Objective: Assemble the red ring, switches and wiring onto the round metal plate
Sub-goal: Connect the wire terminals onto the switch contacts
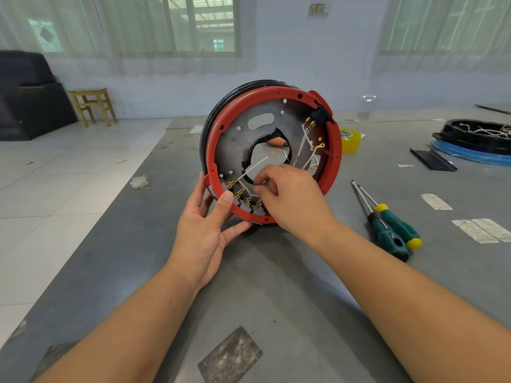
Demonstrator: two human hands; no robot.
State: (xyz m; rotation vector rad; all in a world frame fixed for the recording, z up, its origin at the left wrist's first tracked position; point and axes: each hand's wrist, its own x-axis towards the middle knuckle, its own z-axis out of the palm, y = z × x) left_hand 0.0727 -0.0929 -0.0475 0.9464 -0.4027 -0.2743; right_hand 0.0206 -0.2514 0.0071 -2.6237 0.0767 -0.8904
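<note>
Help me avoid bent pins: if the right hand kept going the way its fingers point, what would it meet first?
Probably the brass terminals of the switches along the red ring's lower edge; the right hand points down-left at them, though depth is unclear.

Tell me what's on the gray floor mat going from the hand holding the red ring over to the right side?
Left hand → red ring on the round metal plate → yellow tape roll → two green screwdrivers → white paper strips.
</note>
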